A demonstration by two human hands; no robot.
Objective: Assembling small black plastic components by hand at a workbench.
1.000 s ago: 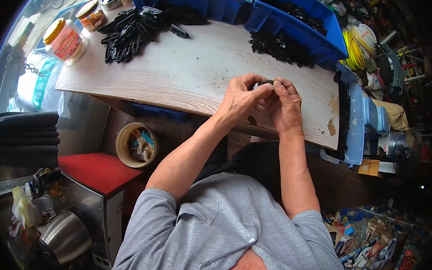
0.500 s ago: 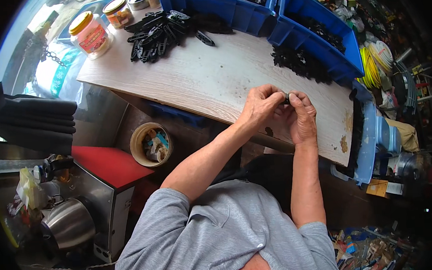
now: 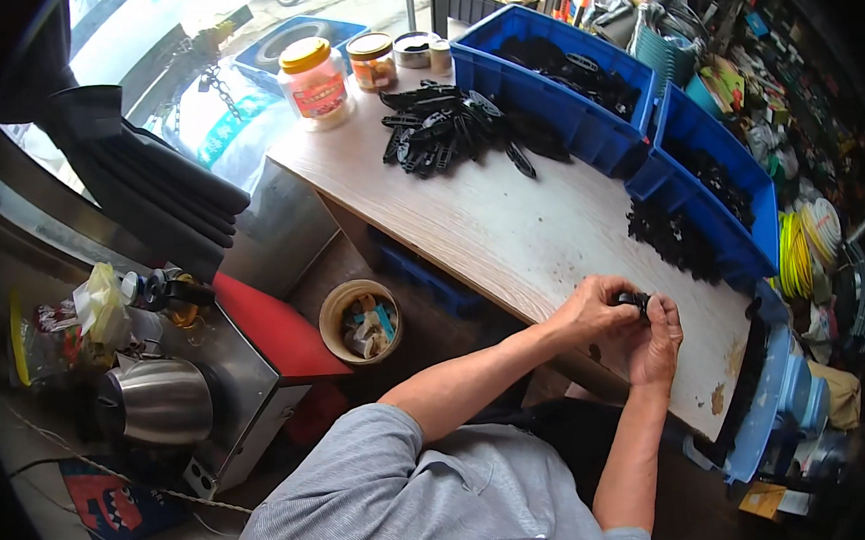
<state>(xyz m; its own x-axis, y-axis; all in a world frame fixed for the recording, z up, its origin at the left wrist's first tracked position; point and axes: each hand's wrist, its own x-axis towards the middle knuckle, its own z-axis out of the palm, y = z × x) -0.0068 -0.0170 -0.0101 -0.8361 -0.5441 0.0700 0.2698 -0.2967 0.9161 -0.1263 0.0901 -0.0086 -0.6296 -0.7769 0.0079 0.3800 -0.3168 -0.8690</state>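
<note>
Between the fingertips of both hands is a small black plastic part, held just above the near edge of the pale wooden table. My left hand pinches it from the left, thumb and fingers closed. From the right, my right hand grips it with thumb and forefinger, the other fingers curled. The hands cover much of the part, so its full shape is hidden. Beyond them lies a heap of small black parts. Farther left on the table is a pile of longer black plastic pieces.
Two blue bins of black parts line the table's far side. Lidded jars stand at the far left corner. A waste bucket sits on the floor beside a red-topped cabinet and a steel kettle.
The view has swung, so the table and bins appear lower and farther right. Both hands still hold the black part together, and more of it shows now.
</note>
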